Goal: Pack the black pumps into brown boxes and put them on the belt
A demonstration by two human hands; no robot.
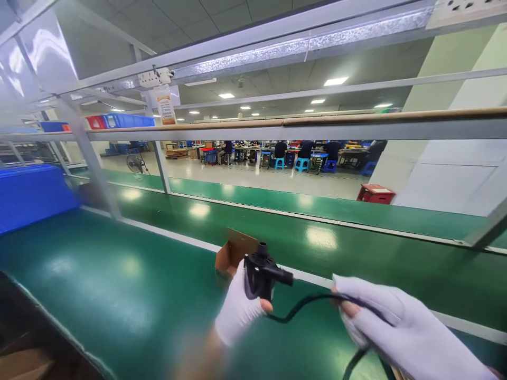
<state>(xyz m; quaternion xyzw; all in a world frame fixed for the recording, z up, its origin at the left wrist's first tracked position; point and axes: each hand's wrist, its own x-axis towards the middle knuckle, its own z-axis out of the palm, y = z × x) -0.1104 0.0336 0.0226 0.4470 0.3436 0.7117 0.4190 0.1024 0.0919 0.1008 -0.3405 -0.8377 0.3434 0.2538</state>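
Note:
A small black pump (261, 277) with one pipe stub pointing up and another to the right is held above the green bench. My left hand (235, 306), in a white glove with a bare thumb tip, is closed round its left side and underside. From the pump's lower side runs a black cable (303, 302). My right hand (380, 311), also white-gloved, pinches this cable between thumb and fingers; more cable hangs below it. Behind my left hand stands an open brown cardboard box (237, 247), partly hidden by the hand and the pump.
The green bench top (91, 274) spreads beneath both hands. At the far left is a blue bin (35, 195). A white frame post (91, 163) and a shelf rail (317, 129) cross in front. A red stool (375, 193) and several seated people are beyond.

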